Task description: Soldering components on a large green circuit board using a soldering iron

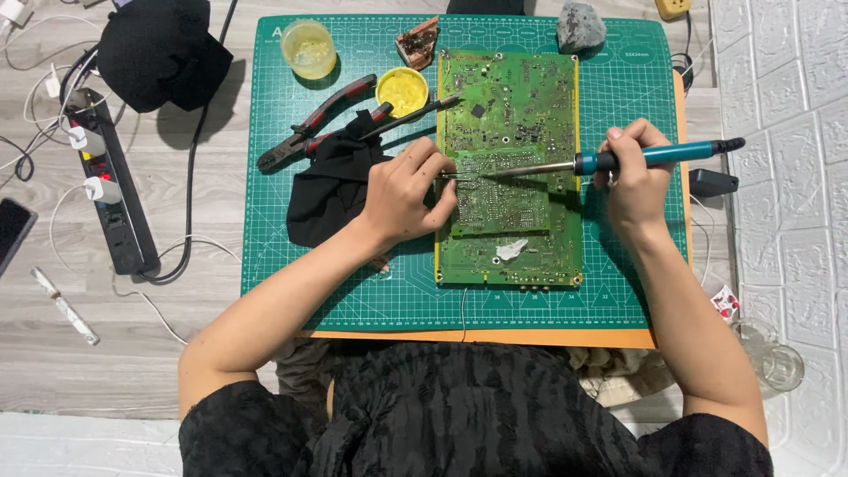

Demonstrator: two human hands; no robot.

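- Green cutting mat (353,283) covers most of the wooden work surface, grid side up
- Large green circuit board (521,106) lies flat on the mat's right half, with a smaller green board (499,208) resting on top of it near the middle
- Black cloth (331,190) is bunched on the mat just left of the boards; red-handled pliers (314,124) lie beyond it, a yellow flux tin (402,90) beside them
- Right hand (638,181) wraps the blue soldering iron (654,157) in a pen grip, fingers curled tight round the handle; the metal tip reaches left to the smaller board
- Left hand (406,199) rests at the board's left edge, fingers bent, thumb and forefinger pinching thin tweezers (455,177) whose points meet the iron's tip
- Step in hand, by my reading: heating one joint while the tweezers grip the part there
- Next move calls for a steady tip, and a gentle tweezer lift only once the solder flows
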